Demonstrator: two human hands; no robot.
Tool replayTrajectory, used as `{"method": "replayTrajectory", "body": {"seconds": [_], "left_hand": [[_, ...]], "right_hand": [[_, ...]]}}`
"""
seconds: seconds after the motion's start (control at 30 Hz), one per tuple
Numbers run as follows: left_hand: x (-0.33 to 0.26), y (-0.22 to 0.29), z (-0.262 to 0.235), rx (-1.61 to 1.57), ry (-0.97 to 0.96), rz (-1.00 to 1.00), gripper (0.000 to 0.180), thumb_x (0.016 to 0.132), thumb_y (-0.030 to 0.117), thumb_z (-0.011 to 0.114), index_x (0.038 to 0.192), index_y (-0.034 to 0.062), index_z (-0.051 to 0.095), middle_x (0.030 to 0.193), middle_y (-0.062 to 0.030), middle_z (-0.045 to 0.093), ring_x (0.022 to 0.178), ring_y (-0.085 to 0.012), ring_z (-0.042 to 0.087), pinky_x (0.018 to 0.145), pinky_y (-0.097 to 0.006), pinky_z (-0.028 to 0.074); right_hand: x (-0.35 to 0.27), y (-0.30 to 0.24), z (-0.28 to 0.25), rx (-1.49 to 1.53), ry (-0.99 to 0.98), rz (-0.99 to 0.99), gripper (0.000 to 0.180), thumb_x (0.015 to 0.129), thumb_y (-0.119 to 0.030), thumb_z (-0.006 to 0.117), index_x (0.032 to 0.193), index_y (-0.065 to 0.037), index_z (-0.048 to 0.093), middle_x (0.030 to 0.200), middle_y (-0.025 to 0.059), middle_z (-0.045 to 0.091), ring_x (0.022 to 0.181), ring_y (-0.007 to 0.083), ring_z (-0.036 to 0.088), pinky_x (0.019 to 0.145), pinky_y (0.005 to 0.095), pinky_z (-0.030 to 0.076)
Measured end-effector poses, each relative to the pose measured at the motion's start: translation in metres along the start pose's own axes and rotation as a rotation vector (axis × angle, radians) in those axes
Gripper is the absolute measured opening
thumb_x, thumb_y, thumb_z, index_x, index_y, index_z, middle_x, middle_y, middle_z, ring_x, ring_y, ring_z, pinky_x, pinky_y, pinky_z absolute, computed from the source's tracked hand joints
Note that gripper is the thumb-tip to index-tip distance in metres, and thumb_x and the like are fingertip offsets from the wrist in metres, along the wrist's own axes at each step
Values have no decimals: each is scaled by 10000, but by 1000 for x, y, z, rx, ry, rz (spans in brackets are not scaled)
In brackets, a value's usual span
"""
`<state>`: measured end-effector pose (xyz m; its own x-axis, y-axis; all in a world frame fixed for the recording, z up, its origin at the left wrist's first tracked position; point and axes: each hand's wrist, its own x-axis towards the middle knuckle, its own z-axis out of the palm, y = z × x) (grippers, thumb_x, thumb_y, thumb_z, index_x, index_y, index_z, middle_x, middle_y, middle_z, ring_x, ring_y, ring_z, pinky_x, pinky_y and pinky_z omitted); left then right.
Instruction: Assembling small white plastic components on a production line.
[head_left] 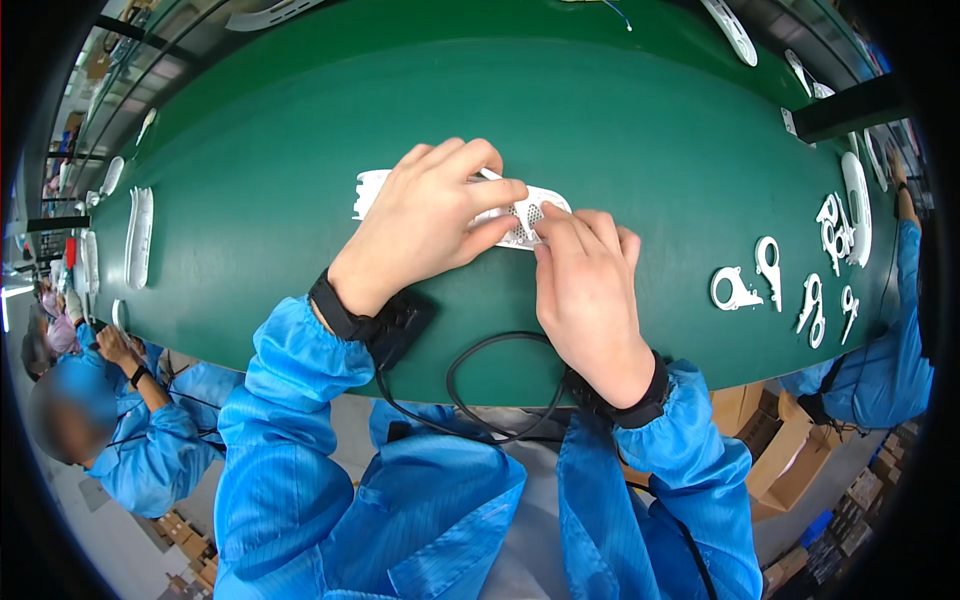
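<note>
Blue jacket [440,530] of the person fills the lower part of the view, its sleeves reaching up over the near edge of the green desk [640,110], which spreads across most of the rest. Two co-workers in blue stand beyond the desk's ends, one at the left [160,450] and one at the right [880,360]. An open carton [800,455] sits below the desk's near edge on the right.

Both hands meet at a white shell [547,196] near the middle of the desk. The left hand [425,215] arches over it, fingers bent and thumb near the forefinger, gripping the shell or a piece on it; which of these, I cannot tell. The right hand [595,295] has its fingertips bent onto the shell's right end, next to a patch of small holes; whether they pinch anything is hidden. The shell's left end juts out past the left hand.

Similar long shells lie at the desk's left [139,237] and right [857,210]. Between the right hand and the right shell are smaller ring parts [736,290], some piled just beside that shell, others spread apart. A black box [405,325] is at the left wrist, and a black cable [451,375] loops between the wrists. Black straps [645,395] circle both wrists.
</note>
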<state>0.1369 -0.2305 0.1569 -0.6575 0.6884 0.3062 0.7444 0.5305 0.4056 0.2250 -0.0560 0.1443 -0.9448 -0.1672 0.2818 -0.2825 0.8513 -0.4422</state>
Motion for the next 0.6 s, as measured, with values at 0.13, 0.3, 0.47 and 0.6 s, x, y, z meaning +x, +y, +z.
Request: {"method": "replayTrajectory", "body": {"seconds": [0.13, 0.3, 0.47, 0.6], "left_hand": [[1, -1, -16, 47, -86, 95, 346, 670, 202, 764, 993, 96, 698, 1022, -86, 579, 956, -274, 569, 892, -417, 432], [-6, -13, -9, 28, -140, 149, 462, 653, 234, 780, 1081, 93, 674, 1046, -97, 579, 990, -283, 573, 929, -437, 426], [-3, -9, -9, 85, -205, 179, 493, 643, 231, 806, 1093, 84, 670, 1041, -83, 596, 916, -255, 602, 822, -382, 472], [-11, -15, 0, 105, -183, 208, 502, 640, 244, 810, 1095, 83, 669, 1046, -84, 596, 916, -249, 603, 812, -383, 467]], "right_hand": [[2, -8, -6, -31, -36, 2, 268, 786, -115, 656, 1019, 6, 606, 1181, 138, 615, 1072, 268, 529, 900, 452, 366], [0, 7, -11, 47, -63, -45, 309, 766, -142, 685, 1061, -56, 666, 1207, 99, 607, 1112, 268, 513, 912, 458, 366], [-1, 18, -18, -21, -108, -186, 365, 740, -110, 697, 1099, -48, 662, 1170, 41, 613, 1125, 251, 504, 899, 433, 383], [-1, 17, -12, -45, -152, -252, 347, 746, -99, 697, 1085, -38, 663, 1151, 42, 614, 1124, 241, 506, 896, 426, 388]]}}
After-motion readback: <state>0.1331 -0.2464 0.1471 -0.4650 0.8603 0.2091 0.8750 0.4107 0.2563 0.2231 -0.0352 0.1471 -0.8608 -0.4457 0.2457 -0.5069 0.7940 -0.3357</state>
